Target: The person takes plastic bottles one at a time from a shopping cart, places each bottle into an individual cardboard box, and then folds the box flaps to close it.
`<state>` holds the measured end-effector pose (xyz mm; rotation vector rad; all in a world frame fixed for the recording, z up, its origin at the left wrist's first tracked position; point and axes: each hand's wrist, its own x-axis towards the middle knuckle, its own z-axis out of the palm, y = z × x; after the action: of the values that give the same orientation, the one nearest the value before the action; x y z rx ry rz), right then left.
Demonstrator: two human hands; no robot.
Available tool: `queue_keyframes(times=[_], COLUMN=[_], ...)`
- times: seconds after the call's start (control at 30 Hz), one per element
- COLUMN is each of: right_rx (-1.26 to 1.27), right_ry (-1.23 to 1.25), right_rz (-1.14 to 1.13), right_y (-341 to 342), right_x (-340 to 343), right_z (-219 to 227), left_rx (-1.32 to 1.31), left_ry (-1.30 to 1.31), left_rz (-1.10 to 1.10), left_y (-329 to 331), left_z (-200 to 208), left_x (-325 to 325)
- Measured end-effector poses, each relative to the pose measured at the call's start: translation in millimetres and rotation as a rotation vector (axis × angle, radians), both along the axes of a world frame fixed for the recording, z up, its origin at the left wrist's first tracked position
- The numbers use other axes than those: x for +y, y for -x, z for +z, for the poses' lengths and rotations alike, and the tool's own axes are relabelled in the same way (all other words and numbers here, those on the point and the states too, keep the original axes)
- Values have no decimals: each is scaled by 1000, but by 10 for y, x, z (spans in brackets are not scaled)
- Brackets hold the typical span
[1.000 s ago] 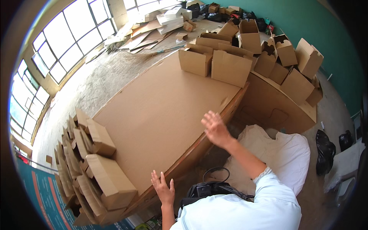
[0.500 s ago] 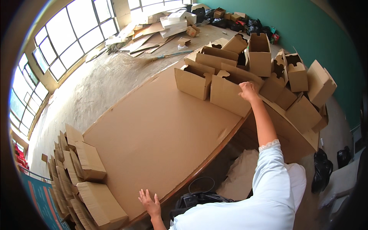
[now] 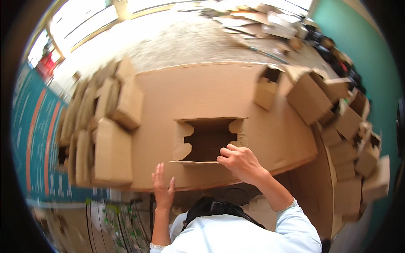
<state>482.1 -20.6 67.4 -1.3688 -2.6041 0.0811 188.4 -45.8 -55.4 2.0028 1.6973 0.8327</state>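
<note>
An open-topped brown cardboard box (image 3: 211,125) stands in the middle of the table, its inside dark and its notched side flaps showing. My right hand (image 3: 241,162) pinches the upper edge of the box's near side, close to its right corner. To the left of the box, near the table's front edge, my left hand (image 3: 163,187) is open with its fingers stretched upward. It appears to hold nothing and is apart from the box.
A large cardboard sheet (image 3: 198,90) covers the table. Flat-topped boxes (image 3: 113,154) stand packed together along its left end. A smaller open box (image 3: 265,93) stands at the back right, beside a jumbled pile of open boxes (image 3: 310,98). A teal wall (image 3: 382,63) runs along the right.
The view has swung toward the left. My right hand has come from the boxes at the right to the table's middle, bringing a box in front of me. My left hand stays open.
</note>
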Motion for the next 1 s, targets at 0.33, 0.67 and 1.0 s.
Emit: queue_keyframes(times=[0.33,0.67,1.0], right_rx=[-7,-59,-40], right_ry=[28,571,351], right_rz=[371,-158,-269], right_y=[1466,1506,1094], right_x=[314,444,568], right_z=[59,18,-127], left_rx=[-83,-144,-18], left_ry=[1,223,859], left_rz=[469,1328,975], left_y=[1032,3953,5276], left_z=[175,-663,-2625], left_x=[-1257,-3462,-3158])
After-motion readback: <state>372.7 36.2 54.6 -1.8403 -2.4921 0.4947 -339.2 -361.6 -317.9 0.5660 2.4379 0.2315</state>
